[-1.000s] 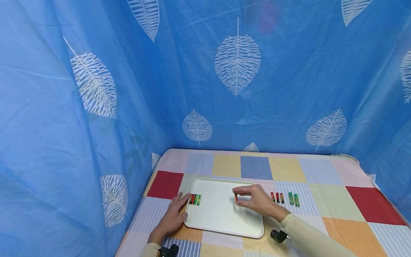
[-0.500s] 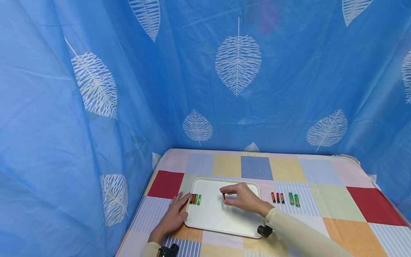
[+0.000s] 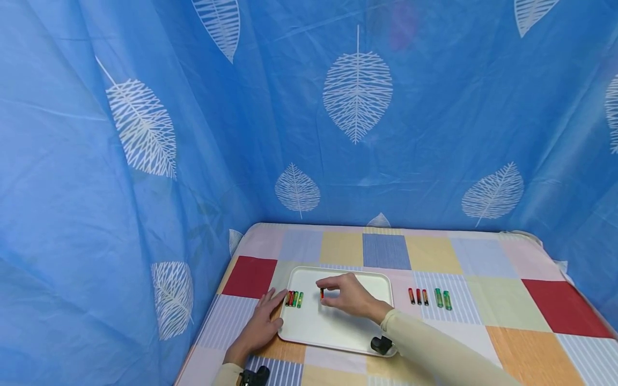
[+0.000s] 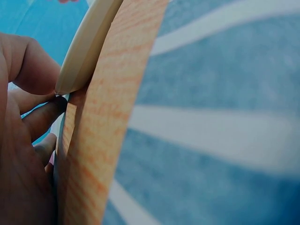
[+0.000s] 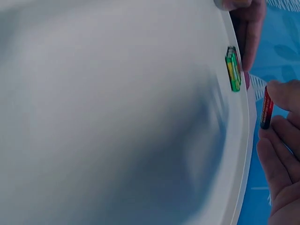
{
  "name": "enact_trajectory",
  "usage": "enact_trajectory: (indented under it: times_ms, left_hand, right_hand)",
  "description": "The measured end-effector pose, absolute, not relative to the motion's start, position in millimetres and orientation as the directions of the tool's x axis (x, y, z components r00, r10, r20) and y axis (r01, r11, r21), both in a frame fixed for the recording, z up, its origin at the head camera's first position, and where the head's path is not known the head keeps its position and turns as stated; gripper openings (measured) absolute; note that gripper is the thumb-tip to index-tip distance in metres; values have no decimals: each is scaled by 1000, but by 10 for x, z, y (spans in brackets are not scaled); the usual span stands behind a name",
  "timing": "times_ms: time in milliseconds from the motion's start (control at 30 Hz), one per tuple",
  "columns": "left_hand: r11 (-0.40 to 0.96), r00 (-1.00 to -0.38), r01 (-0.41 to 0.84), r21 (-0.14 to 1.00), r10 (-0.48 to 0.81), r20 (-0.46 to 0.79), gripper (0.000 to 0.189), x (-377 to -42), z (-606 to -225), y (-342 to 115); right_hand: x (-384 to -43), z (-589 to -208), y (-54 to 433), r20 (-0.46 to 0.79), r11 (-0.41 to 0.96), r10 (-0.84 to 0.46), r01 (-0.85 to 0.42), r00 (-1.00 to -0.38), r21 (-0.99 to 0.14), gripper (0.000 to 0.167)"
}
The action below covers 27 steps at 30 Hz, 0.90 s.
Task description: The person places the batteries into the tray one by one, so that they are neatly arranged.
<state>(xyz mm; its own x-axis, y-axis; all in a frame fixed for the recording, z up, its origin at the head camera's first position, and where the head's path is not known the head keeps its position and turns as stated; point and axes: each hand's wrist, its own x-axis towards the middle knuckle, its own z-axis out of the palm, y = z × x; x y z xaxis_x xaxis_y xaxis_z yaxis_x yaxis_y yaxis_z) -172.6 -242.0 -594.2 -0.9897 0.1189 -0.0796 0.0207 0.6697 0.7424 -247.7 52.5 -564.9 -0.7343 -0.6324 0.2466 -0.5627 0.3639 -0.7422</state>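
A small red and black battery (image 3: 322,293) is pinched between the thumb and fingertips of my right hand (image 3: 353,296), above the white tray (image 3: 333,335). In the right wrist view, this battery (image 5: 266,108) points up and down between thumb and fingers. Several batteries (image 3: 294,299), red and green, lie side by side along the tray's left edge. My left hand (image 3: 260,324) rests at that edge with its fingers extended. In the left wrist view, its thumb (image 4: 40,70) touches the tray's rim (image 4: 86,51).
Right of the tray, three red batteries (image 3: 418,296) and two larger green batteries (image 3: 439,298) lie on the patchwork tablecloth (image 3: 483,289). A blue curtain (image 3: 415,134) with white leaf prints hangs behind the table and along its left side.
My right hand has carried the red and black battery leftward over the tray, closer to the row of batteries. The left hand has stayed at the tray's left edge.
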Motion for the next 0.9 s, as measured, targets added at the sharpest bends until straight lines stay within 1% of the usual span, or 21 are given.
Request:
enact_trajectory:
  times_ms: [200, 433, 700, 900]
  left_hand:
    - [672, -990, 17, 740, 114, -81, 80, -1723, -5947, -2416]
    - [677, -990, 20, 736, 114, -78, 80, -1730, -5950, -2411]
    - [674, -990, 9, 739, 109, -87, 81, -1730, -5946, -2413]
    - [669, -990, 14, 743, 114, -85, 80, -1728, -5948, -2424]
  right_hand:
    - [-2461, -5653, 358, 253, 368, -635, -574, -730, -732, 42]
    - [-2451, -5649, 205, 232, 396, -628, -561, -743, -727, 43]
    - [-2449, -5656, 67, 224, 407, -636, -568, -738, -715, 43]
    - [-2444, -5702, -8, 227, 451, -631, -589, -742, -671, 42]
